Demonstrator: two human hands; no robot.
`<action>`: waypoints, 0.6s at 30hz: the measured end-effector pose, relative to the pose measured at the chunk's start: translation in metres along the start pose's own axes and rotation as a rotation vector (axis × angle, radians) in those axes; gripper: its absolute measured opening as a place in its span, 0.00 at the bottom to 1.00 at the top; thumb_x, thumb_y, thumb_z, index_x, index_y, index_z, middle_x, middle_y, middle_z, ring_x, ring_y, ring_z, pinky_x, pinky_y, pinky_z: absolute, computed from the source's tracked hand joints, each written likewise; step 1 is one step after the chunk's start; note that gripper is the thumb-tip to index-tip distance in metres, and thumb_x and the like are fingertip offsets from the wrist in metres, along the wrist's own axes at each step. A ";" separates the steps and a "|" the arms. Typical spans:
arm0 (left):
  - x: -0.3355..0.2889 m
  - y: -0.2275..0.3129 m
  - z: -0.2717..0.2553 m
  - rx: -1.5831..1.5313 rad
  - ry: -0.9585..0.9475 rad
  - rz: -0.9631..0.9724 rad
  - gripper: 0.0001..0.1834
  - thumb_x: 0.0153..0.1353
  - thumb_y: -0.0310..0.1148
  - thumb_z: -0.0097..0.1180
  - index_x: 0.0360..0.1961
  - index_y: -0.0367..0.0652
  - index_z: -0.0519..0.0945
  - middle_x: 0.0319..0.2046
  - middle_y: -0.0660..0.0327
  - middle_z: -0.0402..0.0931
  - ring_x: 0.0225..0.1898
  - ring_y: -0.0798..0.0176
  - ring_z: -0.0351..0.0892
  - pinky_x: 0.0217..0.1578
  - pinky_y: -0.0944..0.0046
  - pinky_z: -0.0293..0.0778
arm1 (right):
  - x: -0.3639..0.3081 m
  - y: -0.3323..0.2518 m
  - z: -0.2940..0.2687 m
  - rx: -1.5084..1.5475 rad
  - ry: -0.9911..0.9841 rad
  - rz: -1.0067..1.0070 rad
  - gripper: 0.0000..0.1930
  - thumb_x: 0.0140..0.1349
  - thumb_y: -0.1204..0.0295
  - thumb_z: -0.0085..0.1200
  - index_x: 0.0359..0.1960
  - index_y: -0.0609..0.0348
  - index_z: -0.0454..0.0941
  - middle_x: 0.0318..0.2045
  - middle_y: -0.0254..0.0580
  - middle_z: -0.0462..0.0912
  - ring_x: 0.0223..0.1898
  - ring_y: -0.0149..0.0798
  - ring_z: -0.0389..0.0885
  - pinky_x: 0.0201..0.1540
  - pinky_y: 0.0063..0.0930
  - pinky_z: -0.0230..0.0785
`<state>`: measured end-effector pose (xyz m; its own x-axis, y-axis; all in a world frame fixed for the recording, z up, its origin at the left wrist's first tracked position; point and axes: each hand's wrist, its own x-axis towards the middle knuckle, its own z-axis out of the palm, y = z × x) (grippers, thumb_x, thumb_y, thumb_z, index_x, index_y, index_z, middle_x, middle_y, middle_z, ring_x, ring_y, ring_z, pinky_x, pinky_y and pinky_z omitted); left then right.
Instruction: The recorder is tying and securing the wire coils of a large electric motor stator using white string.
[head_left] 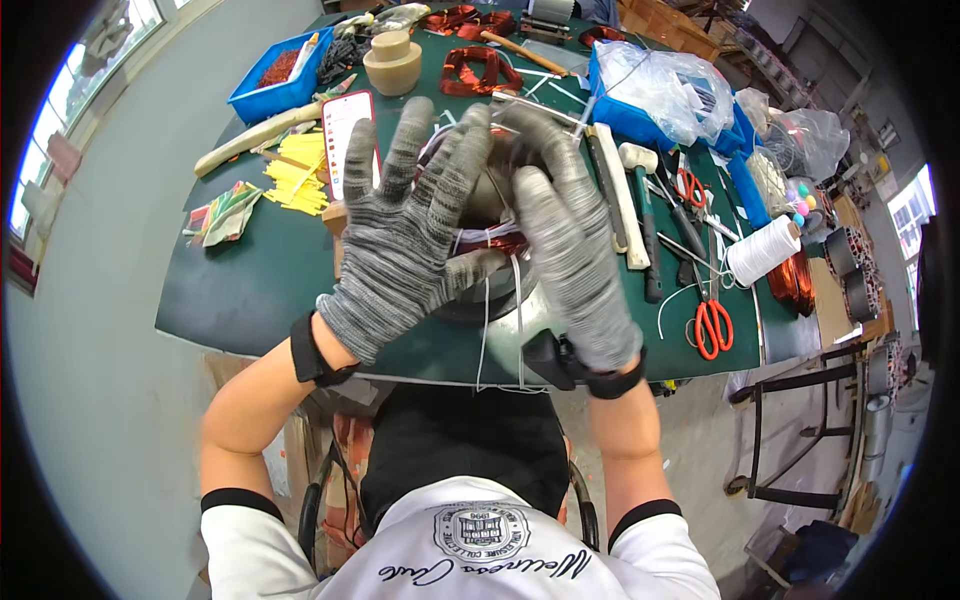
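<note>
Both my hands wear grey striped knit gloves. Under them, near the table's front edge, sits a round metal motor stator (487, 195) with copper windings, partly covered by the gloves. White cord (487, 315) is tied over the winding, and its loose ends hang toward the table edge. My left hand (400, 220) is spread open over the stator's left side, palm down, its thumb reaching the cord. My right hand (580, 250) is on the other side, blurred by motion, with fingers stretched over the far rim and nothing visible in them; whether it touches is unclear.
Left lie a phone (350, 140), yellow strips (297, 175) and a blue bin (280, 75). Beyond are copper coils (480, 72). On the right are a mallet (645, 205), red-handled scissors (712, 325), a white thread spool (762, 252) and a bin with plastic bags (660, 95).
</note>
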<state>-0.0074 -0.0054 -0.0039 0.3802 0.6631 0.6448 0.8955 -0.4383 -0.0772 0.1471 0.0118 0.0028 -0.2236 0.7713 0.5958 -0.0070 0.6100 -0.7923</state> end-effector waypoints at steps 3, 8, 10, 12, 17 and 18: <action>-0.005 -0.001 0.010 -0.171 0.104 0.033 0.50 0.35 0.49 0.65 0.62 0.46 0.58 0.62 0.60 0.57 0.65 0.53 0.49 0.64 0.45 0.39 | -0.029 0.006 -0.031 -0.146 0.041 0.131 0.11 0.60 0.77 0.40 0.43 0.62 0.72 0.36 0.44 0.75 0.34 0.40 0.75 0.39 0.29 0.68; -0.011 -0.002 0.030 -0.465 0.028 0.072 0.31 0.46 0.32 0.63 0.54 0.44 0.69 0.52 0.59 0.69 0.57 0.50 0.62 0.57 0.52 0.58 | -0.091 0.060 -0.024 -0.601 0.108 0.012 0.17 0.55 0.83 0.43 0.47 0.60 0.70 0.38 0.47 0.75 0.38 0.45 0.75 0.43 0.34 0.67; -0.013 -0.001 0.036 -0.543 0.073 0.038 0.26 0.46 0.31 0.64 0.50 0.45 0.73 0.48 0.60 0.72 0.55 0.50 0.64 0.56 0.53 0.59 | -0.095 0.039 -0.020 -0.095 0.139 0.319 0.17 0.59 0.79 0.42 0.51 0.62 0.68 0.38 0.43 0.75 0.40 0.39 0.73 0.47 0.32 0.65; -0.015 -0.007 0.043 -0.621 0.024 0.103 0.23 0.44 0.29 0.65 0.45 0.45 0.75 0.42 0.62 0.74 0.53 0.50 0.65 0.55 0.54 0.60 | -0.083 0.015 -0.036 0.046 0.112 0.314 0.16 0.62 0.74 0.42 0.51 0.61 0.69 0.38 0.40 0.75 0.41 0.34 0.72 0.48 0.28 0.63; -0.014 -0.017 0.045 -0.635 0.110 0.246 0.17 0.43 0.27 0.65 0.37 0.44 0.77 0.33 0.62 0.76 0.42 0.57 0.74 0.55 0.53 0.62 | -0.119 0.006 -0.117 0.008 0.106 0.241 0.14 0.63 0.65 0.47 0.44 0.60 0.74 0.44 0.42 0.73 0.42 0.36 0.72 0.51 0.32 0.64; -0.015 -0.019 0.045 -0.633 0.110 0.244 0.17 0.43 0.27 0.65 0.37 0.44 0.77 0.33 0.62 0.76 0.42 0.57 0.74 0.55 0.53 0.62 | -0.136 0.003 -0.130 0.303 0.379 0.342 0.13 0.62 0.67 0.49 0.44 0.60 0.75 0.48 0.44 0.73 0.47 0.40 0.72 0.57 0.36 0.61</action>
<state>-0.0196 0.0200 -0.0460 0.4982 0.4498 0.7413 0.4666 -0.8596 0.2080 0.3044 -0.0677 -0.0632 0.1014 0.9601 0.2607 -0.2863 0.2792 -0.9166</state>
